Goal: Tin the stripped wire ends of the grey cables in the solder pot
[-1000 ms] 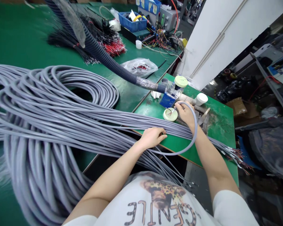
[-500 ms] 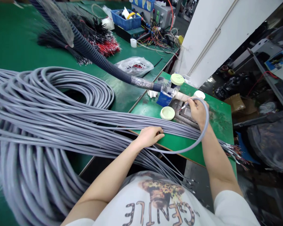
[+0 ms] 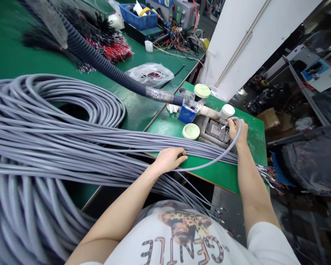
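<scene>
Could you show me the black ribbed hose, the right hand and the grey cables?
Black ribbed hose (image 3: 110, 74): head view, middle stretch.
Right hand (image 3: 238, 131): head view, back of the hand.
Grey cables (image 3: 71, 149): head view, middle of the bundle.

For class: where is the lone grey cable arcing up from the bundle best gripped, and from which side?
Probably just behind its stripped end, from above, as the right hand does: the grey cable arcs clear of the bundle, so fingers can wrap it while the thin wires point at the metal fixture.
</scene>
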`<state>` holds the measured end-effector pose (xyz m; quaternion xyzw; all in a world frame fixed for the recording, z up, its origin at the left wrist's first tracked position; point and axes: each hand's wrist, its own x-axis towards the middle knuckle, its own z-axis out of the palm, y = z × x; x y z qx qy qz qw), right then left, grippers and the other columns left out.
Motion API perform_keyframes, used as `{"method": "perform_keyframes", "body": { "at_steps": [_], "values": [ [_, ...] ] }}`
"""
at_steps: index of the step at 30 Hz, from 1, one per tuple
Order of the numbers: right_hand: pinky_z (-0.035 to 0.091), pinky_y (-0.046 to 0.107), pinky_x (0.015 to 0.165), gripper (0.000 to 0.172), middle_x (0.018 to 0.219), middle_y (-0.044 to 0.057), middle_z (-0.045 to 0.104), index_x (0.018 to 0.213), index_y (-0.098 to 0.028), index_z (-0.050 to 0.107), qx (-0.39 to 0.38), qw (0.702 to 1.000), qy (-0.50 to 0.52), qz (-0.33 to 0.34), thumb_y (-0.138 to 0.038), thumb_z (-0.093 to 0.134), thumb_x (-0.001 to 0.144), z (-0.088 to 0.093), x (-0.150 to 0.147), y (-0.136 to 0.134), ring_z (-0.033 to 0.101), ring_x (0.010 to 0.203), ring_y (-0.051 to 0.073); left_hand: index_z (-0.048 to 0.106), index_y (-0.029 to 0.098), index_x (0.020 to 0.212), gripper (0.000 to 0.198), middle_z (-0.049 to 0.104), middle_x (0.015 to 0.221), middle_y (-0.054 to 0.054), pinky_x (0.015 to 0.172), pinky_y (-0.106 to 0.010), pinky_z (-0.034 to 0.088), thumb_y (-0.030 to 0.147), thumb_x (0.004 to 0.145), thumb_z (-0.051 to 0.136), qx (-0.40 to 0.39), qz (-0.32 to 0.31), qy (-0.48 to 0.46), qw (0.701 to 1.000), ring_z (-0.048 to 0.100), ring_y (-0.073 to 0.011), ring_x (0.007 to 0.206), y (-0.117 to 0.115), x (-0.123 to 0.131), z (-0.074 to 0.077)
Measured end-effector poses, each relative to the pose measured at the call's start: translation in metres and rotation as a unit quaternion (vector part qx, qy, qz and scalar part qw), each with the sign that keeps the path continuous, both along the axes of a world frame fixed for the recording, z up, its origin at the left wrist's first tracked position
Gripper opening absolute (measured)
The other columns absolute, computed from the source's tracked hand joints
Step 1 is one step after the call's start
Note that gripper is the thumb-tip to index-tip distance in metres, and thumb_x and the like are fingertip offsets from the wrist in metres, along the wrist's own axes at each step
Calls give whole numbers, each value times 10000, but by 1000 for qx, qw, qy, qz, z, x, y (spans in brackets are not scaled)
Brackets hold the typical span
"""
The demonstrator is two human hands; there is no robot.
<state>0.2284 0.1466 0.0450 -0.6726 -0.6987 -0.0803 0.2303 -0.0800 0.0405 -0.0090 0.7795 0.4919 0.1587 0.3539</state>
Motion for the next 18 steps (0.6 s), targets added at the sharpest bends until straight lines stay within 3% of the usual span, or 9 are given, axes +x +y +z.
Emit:
{"method": "perform_keyframes", "body": {
  "at_steps": [18],
  "values": [
    [416,379,769,329,817,98,693,824,-207,672,-9,1000,-5,-15,-394,408,890,-11,1,3,605,864,278,644,278,923,231,692,784,17,593,-251,326,433,873,480,9,-1,8,1000,621,-174,730,2,0,-1]
  ]
}}
